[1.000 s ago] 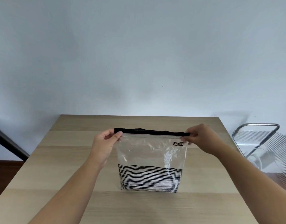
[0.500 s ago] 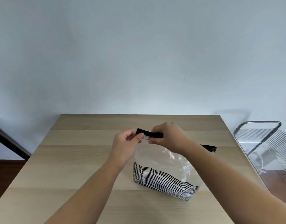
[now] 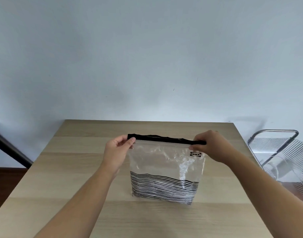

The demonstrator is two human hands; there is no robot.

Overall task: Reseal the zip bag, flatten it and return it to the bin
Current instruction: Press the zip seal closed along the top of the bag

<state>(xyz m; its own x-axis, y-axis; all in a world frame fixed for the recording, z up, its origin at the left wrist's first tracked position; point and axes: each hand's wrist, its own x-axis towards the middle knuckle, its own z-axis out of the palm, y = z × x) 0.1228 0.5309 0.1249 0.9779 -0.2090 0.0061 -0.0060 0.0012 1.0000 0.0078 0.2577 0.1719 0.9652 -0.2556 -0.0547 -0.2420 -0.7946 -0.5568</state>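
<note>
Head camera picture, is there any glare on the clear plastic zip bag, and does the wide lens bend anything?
Head view: white glare streaks the crinkled clear zip bag with black stripes, strongest below the label near the right hand; left hand is sharp; the light wooden table flares wider toward the camera; lighting is soft, with only faint shadows.

The zip bag stands upright on the wooden surface. The left hand pinches the left end of its black top strip, the right hand the right end. A clear bin sits off the surface's right edge.
</note>
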